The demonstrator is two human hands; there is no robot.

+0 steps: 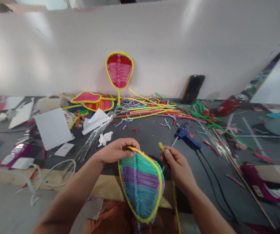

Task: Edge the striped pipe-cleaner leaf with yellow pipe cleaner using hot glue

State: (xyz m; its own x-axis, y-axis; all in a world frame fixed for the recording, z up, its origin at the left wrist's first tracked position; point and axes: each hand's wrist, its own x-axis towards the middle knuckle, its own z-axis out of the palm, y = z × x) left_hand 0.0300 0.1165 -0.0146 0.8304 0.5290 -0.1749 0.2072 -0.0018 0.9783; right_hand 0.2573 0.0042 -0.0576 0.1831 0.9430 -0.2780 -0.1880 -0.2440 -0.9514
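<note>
My left hand [121, 150] pinches the top edge of a fan-shaped pipe-cleaner craft [141, 182]. It has green, purple and blue bands, a raised middle rib and a yellow border; its lower end drops out of clear sight over my lap. To the right of it, my right hand [175, 162] is closed on a yellow pipe cleaner [175, 201], whose short end pokes above the fingers while the long part hangs down. A blue glue gun [186, 136] lies on the table just beyond my right hand.
A finished pink-and-red fan [119, 73] stands upright against the white wall. Behind my hands lie loose pipe cleaners [152, 110] and more yellow-edged fans [91, 100]. A phone [193, 87] leans at the back, near a red can [232, 104]. Black cords [210, 175] trail at right.
</note>
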